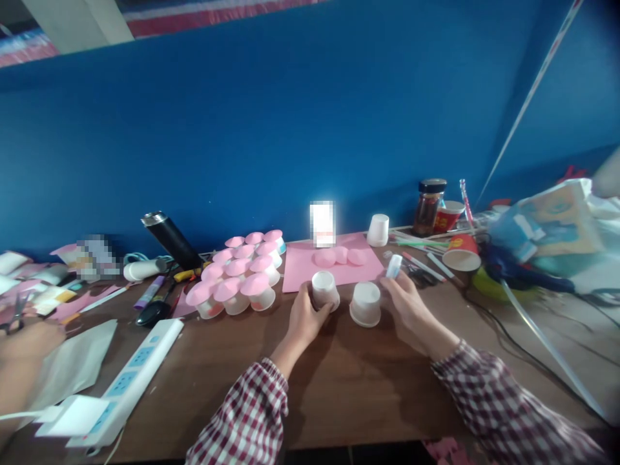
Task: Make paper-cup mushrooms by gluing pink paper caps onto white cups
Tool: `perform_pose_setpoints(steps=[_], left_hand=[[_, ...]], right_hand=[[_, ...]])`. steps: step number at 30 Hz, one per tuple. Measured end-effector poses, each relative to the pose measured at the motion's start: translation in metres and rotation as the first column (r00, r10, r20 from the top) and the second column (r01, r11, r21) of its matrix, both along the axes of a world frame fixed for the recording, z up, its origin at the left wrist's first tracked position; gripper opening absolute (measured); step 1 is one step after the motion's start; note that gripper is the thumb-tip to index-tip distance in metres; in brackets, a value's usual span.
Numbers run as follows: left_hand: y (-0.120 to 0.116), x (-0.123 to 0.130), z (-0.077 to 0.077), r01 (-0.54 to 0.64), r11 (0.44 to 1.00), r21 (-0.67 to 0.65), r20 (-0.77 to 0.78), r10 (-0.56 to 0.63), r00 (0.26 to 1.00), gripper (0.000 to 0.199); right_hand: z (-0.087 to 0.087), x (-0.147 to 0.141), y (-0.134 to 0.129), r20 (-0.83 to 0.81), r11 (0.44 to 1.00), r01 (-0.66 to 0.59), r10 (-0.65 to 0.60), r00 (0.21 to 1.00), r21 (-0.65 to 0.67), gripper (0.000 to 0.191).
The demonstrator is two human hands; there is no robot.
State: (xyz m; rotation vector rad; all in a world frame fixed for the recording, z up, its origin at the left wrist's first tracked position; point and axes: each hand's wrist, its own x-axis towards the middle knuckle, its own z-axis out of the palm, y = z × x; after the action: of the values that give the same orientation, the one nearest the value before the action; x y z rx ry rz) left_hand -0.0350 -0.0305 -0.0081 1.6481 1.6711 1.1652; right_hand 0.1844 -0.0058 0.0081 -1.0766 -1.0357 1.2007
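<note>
My left hand (pixel 309 316) is closed around a white paper cup (pixel 323 284), which looks upside down with its base facing up. Between my hands a second white cup (pixel 365 305) stands inverted on the table. In my right hand (pixel 409 300) is a small white tube with a clear end, like a glue stick (pixel 394 265), pointing up. Just beyond lies a pink sheet (pixel 300 261) bearing pink paper rounds (pixel 341 256). To the left stand several white cups (pixel 236 303) topped with shallow pink paper cones (pixel 255 284).
Another inverted cup (pixel 378 230) stands by the blue wall (pixel 290 129). Pens (pixel 423 266), a dark-lidded jar (pixel 430 206), a red cup (pixel 461 252) and a hot glue gun-like blue tool (pixel 527 274) lie right. Leftward are a power strip (pixel 135 374), a black flask (pixel 169 239) and another person's hand (pixel 29 349) with scissors (pixel 18 313).
</note>
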Motion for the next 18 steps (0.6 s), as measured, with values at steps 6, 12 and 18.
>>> perform_pose_setpoints(steps=[6, 12, 18], left_hand=[[0.009, -0.011, 0.000, -0.039, 0.999, -0.003, 0.202, 0.038, 0.979, 0.054], [0.022, -0.004, 0.018, 0.068, 0.998, 0.010, 0.302, -0.068, 0.951, 0.053], [0.063, 0.019, 0.045, 0.334, 0.942, 0.034, 0.270, -0.330, 0.904, 0.060]], right_hand=[[-0.012, -0.011, -0.008, -0.002, 0.991, -0.131, 0.131, 0.991, -0.015, 0.028], [-0.009, -0.016, -0.004, 0.191, 0.988, -0.143, 0.130, 0.973, 0.057, 0.025], [-0.008, -0.013, 0.010, 0.296, 0.980, 0.003, -0.063, 0.953, 0.199, 0.047]])
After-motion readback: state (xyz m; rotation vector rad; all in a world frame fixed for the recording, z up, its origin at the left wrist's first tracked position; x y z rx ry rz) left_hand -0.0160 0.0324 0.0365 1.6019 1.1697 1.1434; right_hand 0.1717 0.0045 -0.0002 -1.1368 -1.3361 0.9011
